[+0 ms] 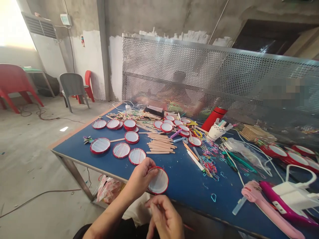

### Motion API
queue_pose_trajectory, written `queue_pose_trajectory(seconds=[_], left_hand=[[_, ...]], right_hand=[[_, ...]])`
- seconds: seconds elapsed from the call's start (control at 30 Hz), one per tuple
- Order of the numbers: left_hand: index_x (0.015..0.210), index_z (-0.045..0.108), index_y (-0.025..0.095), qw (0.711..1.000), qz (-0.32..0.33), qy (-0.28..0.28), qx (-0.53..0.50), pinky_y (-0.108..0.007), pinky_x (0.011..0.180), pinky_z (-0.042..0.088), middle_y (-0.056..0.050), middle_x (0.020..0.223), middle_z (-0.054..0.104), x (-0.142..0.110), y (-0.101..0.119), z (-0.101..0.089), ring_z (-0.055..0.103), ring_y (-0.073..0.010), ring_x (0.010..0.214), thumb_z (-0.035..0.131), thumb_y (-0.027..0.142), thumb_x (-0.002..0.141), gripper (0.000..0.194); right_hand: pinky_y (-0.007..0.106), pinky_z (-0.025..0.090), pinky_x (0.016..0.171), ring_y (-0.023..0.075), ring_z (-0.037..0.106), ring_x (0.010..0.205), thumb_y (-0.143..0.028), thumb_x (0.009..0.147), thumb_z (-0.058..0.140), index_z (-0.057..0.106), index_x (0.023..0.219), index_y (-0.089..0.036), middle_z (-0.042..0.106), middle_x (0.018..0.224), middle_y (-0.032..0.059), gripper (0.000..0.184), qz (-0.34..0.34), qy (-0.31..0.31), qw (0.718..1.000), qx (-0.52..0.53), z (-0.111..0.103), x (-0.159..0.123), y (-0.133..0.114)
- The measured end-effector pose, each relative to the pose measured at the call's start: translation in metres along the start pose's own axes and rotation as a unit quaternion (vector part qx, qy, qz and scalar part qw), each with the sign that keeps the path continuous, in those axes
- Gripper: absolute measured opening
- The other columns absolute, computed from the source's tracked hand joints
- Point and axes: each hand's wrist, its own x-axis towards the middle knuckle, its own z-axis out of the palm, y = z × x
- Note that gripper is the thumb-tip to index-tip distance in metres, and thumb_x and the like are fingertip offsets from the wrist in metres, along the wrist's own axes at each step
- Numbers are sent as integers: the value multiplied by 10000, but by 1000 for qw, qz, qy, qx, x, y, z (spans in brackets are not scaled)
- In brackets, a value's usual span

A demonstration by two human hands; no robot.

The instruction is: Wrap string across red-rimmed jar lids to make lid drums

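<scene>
My left hand (141, 176) grips a round red-rimmed lid (159, 181) by its left edge, holding it over the near edge of the blue table (184, 176). Thin bands or strings run across the lid's white face. My right hand (164, 217) sits just below it, off the table's edge, fingers curled and pinched together; what they hold is too small to make out. Several similar red-rimmed lids (121, 150) lie to the upper left, next to a pile of wooden sticks (160, 145).
Coloured rubber bands (209, 159) lie scattered mid-table. A pink glue gun (267, 205), white cables and a white cup of pens (216, 131) sit right. A perforated metal screen (211, 79) backs the table, with a person behind it. Chairs (73, 87) stand on the floor at left.
</scene>
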Motion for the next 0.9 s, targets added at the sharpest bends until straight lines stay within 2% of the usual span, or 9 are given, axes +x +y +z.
queue_pose_trajectory(seconds=[0.1, 0.2, 0.27, 0.33, 0.47, 0.6, 0.73, 0.9], left_hand=[[801, 520, 215, 998, 14, -10, 54, -237, 596, 354, 55, 692, 540, 0, 3, 0, 469, -135, 646, 563, 234, 815, 48], [796, 503, 219, 996, 24, -31, 77, -240, 604, 353, 55, 705, 550, -1, 6, 0, 478, -136, 656, 541, 220, 824, 47], [791, 492, 219, 995, 32, -47, 79, -240, 607, 353, 54, 701, 547, -1, 6, 0, 479, -135, 654, 532, 222, 834, 58], [790, 490, 221, 994, 40, -58, 78, -240, 613, 358, 51, 704, 558, -2, 6, -1, 486, -136, 654, 530, 221, 837, 62], [802, 497, 224, 994, 56, -59, 77, -243, 626, 372, 42, 729, 575, -3, 5, -1, 499, -142, 673, 533, 218, 840, 52], [808, 501, 220, 996, 48, -45, 66, -239, 610, 356, 48, 717, 547, -4, 5, 0, 482, -137, 666, 529, 205, 837, 43], [813, 510, 212, 999, 25, -22, 30, -235, 593, 336, 51, 716, 526, -2, 3, -1, 456, -132, 660, 544, 228, 834, 44], [846, 510, 208, 998, -17, -21, -50, -224, 552, 302, 65, 670, 458, 0, -5, 0, 404, -120, 612, 549, 313, 858, 112]], right_hand=[[168, 214, 416, 61, 464, 339, -607, 845, 642, 614, 872, -198, 509, 479, -69, 411, 27, -6, 996, 86, -11, 5, -23], [166, 217, 404, 42, 492, 364, -554, 804, 712, 618, 1046, -213, 657, 757, -4, 429, 39, -10, 989, 140, -20, 14, -42], [172, 240, 389, 40, 502, 368, -546, 785, 730, 584, 1174, -231, 675, 935, 38, 521, 36, -4, 987, 154, -23, 21, -50], [181, 283, 396, 44, 507, 387, -526, 779, 740, 585, 1163, -225, 662, 945, 37, 511, 22, 10, 987, 158, -24, 27, -57], [174, 305, 423, 34, 465, 398, -483, 778, 753, 581, 956, -215, 607, 771, -31, 364, -7, 31, 986, 161, -24, 34, -64], [158, 247, 395, 19, 400, 372, -498, 821, 718, 533, 904, -220, 537, 678, -71, 344, -22, 16, 992, 125, -24, 33, -59], [162, 257, 376, 29, 383, 366, -561, 886, 619, 506, 916, -231, 512, 645, -74, 350, -39, 12, 998, 54, -20, 20, -43], [190, 314, 390, 41, 415, 373, -610, 888, 574, 542, 874, -220, 570, 685, -31, 391, -37, 76, 995, -43, -12, -3, -14]])
